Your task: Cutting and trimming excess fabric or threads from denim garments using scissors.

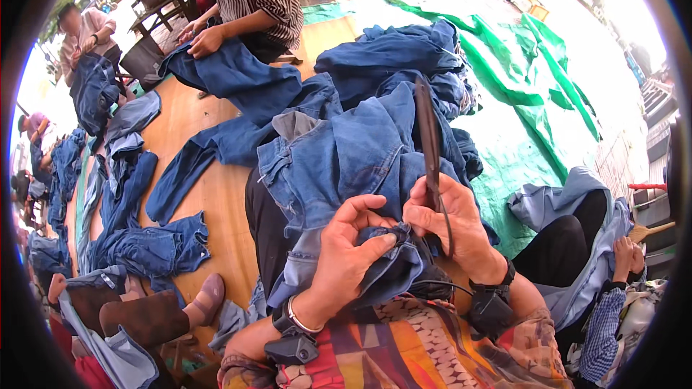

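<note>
Forward of my fingers [376, 248], the denim garment [346, 158] and heaped jeans [393, 50] block passage. Room lies leftward over the wooden board [229, 227] and rightward over the green sheet [508, 162].

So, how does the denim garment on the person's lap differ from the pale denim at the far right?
Colour: the denim garment is mid-blue, while the pale denim is light blue.
Handling: the denim garment has its bunched edge between the person's left hand and right hand; the pale denim is draped about a co-worker's bent knee.
Both are creased.
</note>
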`<move>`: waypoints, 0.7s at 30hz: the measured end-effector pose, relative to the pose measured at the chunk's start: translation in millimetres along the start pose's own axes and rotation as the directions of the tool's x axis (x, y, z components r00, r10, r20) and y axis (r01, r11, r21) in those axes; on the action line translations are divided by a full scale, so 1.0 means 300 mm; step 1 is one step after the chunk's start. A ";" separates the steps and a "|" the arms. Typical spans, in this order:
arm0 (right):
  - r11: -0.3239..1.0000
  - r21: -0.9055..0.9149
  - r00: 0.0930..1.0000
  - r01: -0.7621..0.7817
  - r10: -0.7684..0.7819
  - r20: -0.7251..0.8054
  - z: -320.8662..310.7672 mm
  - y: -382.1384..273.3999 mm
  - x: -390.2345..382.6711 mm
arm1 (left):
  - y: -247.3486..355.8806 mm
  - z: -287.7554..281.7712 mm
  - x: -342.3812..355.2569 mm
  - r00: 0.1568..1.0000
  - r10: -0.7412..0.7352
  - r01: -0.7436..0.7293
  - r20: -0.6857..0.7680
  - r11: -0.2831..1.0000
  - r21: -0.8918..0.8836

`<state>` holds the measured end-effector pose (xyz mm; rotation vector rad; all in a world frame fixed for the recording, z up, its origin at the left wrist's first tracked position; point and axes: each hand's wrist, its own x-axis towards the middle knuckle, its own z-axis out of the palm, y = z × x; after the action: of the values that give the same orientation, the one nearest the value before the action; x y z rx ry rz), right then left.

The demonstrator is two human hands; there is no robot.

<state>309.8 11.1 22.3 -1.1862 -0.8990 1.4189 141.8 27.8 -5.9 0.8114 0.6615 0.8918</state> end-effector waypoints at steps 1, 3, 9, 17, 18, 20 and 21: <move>1.000 -0.001 1.000 -0.001 0.001 0.005 -0.001 -0.006 -0.004 | 0.000 -0.004 -0.002 1.000 0.003 -0.003 -0.004 1.000 -0.001; 0.997 -0.013 0.997 0.074 -0.074 0.009 -0.028 -0.018 -0.015 | -0.001 -0.013 -0.006 1.000 -0.012 0.011 -0.021 0.999 -0.047; 0.703 -0.705 0.993 0.094 -0.017 0.115 -0.136 0.008 -0.075 | -0.001 -0.018 0.000 0.999 -0.052 0.049 -0.011 0.979 -0.198; 0.887 -0.407 0.976 0.217 -0.206 0.071 -0.019 -0.011 -0.045 | 0.006 -0.008 -0.003 0.998 -0.060 0.060 0.007 0.981 -0.185; 0.888 -0.405 0.976 0.216 -0.192 0.098 -0.016 -0.006 -0.031 | 0.003 -0.009 -0.003 0.998 -0.059 0.061 0.015 0.980 -0.188; 0.879 -0.429 0.977 0.208 -0.171 0.124 -0.010 -0.018 -0.024 | 0.000 -0.013 -0.005 0.999 -0.053 0.054 0.011 0.986 -0.160; 0.869 -0.454 0.978 0.199 -0.148 0.145 -0.007 -0.024 -0.021 | -0.002 -0.016 -0.004 0.999 -0.051 0.052 0.008 0.990 -0.133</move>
<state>313.6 6.2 29.9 -1.3476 -1.4447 1.1570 137.7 28.2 -8.7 0.6740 0.6093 0.8774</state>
